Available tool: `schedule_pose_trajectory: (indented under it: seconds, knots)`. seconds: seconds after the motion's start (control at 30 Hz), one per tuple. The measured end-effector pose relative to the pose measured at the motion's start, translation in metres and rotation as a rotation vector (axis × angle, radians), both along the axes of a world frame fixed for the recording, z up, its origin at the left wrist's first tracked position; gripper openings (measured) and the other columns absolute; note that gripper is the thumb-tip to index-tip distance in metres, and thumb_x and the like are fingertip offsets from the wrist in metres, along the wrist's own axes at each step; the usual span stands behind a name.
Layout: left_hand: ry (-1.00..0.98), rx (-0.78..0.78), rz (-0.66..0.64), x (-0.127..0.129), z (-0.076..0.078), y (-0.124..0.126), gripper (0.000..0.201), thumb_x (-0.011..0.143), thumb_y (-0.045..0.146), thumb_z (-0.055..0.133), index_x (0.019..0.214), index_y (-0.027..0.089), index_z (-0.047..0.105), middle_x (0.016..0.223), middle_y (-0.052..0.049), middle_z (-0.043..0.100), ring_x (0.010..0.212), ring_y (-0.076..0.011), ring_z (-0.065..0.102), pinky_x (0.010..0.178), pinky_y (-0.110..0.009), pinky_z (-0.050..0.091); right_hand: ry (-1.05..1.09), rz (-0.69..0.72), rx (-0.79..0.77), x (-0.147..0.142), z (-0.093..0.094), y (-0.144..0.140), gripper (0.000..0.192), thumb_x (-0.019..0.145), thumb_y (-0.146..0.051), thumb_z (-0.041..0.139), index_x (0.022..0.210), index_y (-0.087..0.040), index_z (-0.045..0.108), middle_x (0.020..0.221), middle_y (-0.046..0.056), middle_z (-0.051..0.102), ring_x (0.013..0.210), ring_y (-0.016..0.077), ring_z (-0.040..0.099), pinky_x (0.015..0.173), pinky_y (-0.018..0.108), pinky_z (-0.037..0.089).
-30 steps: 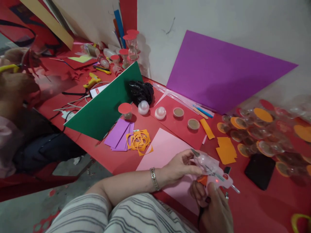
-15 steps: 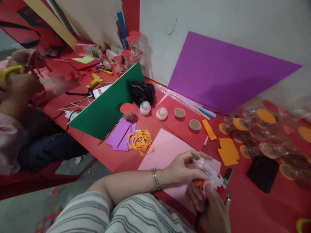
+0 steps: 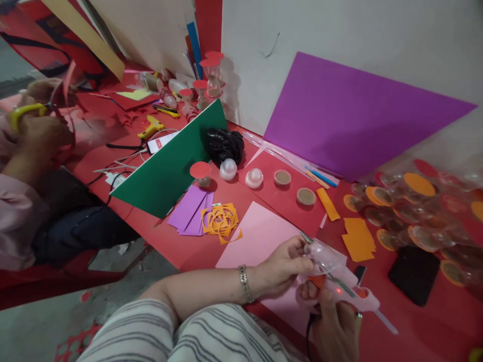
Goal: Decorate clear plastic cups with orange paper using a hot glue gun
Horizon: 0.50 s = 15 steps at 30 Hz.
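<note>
Fingers first: the left hand (image 3: 281,264) has the gun (image 3: 326,257) by its front, thumb on the near side, fingertips curled in close by the nozzle (image 3: 306,238). The right hand (image 3: 335,327) closes round the handle below, fingers just under the orange trigger (image 3: 317,280); whether any of them presses it, I can't tell. So both hands grip the one gun, left nearer the tip, right nearer the back.

And here's the line that matters: the long axis runs slantwise, nozzle up and to the left, away from the body, the clear stick (image 3: 387,322) poking out behind, down to the right. A red light glows on the side.

Out past the fingers, the pink sheet (image 3: 256,234) lies beneath the hands. Beyond the nozzle, two cups sit on the red sheet (image 3: 264,158), the nearer cup (image 3: 306,196) almost straight ahead of the tip. Orange cards (image 3: 358,239) lie off to the right.
</note>
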<state>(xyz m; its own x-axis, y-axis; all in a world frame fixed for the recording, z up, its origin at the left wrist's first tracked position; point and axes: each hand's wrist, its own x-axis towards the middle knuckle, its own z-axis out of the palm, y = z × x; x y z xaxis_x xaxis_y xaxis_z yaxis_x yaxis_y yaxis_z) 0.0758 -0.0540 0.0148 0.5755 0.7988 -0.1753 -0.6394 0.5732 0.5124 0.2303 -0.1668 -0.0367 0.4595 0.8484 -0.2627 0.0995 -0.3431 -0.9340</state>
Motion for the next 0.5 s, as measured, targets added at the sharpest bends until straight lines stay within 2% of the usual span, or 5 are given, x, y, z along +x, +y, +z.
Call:
schedule_pose_trajectory:
  seconds: [0.1,0.17,0.33,0.4,0.5]
  knots:
    - [-0.061,-0.016,-0.033,-0.001,0.001,0.002,0.070,0.056,0.050,0.096,0.109,0.012,0.070,0.075,-0.001,0.065,0.062,-0.0111,0.059,0.064,-0.024,0.047,-0.368,-0.019,0.045,-0.011,-0.001,-0.006,0.025,0.065,-0.043,0.081,0.081,-0.027,0.071,0.071,0.003,0.053,0.076,0.0213,0.046,0.075,0.038,0.045]
    - [-0.029,-0.011,-0.023,-0.003,0.002,0.005,0.066,0.054,0.043,0.098,0.106,0.011,0.073,0.079,-0.002,0.066,0.067,-0.0113,0.060,0.069,-0.024,0.048,-0.398,0.016,0.049,-0.019,0.004,-0.008,0.022,0.067,-0.040,0.079,0.083,-0.028,0.071,0.077,0.004,0.055,0.081,0.0235,0.047,0.078,0.040,0.044]
    - [0.075,0.057,-0.033,-0.011,0.001,0.011,0.065,0.050,0.039,0.100,0.104,0.013,0.075,0.087,-0.003,0.067,0.075,-0.0117,0.060,0.075,-0.024,0.048,-0.134,0.016,0.034,-0.034,0.026,-0.001,0.023,0.066,-0.028,0.083,0.079,-0.029,0.064,0.075,0.001,0.054,0.076,0.0205,0.048,0.074,0.035,0.043]
    - [0.137,0.131,-0.047,-0.014,-0.001,0.014,0.066,0.050,0.039,0.100,0.106,0.014,0.075,0.093,-0.005,0.068,0.080,-0.0137,0.061,0.078,-0.026,0.050,0.013,0.017,0.020,-0.042,0.034,0.006,0.024,0.076,-0.040,0.079,0.073,-0.028,0.058,0.068,0.000,0.051,0.068,0.0187,0.047,0.067,0.034,0.042]
    - [0.193,0.229,-0.065,-0.019,-0.003,0.020,0.066,0.053,0.040,0.099,0.109,0.015,0.075,0.109,-0.009,0.070,0.093,-0.0179,0.064,0.088,-0.030,0.051,0.253,0.052,-0.025,-0.054,0.044,0.021,0.047,0.088,-0.063,0.060,0.063,-0.025,0.048,0.055,-0.003,0.042,0.052,0.0142,0.038,0.055,0.032,0.037]
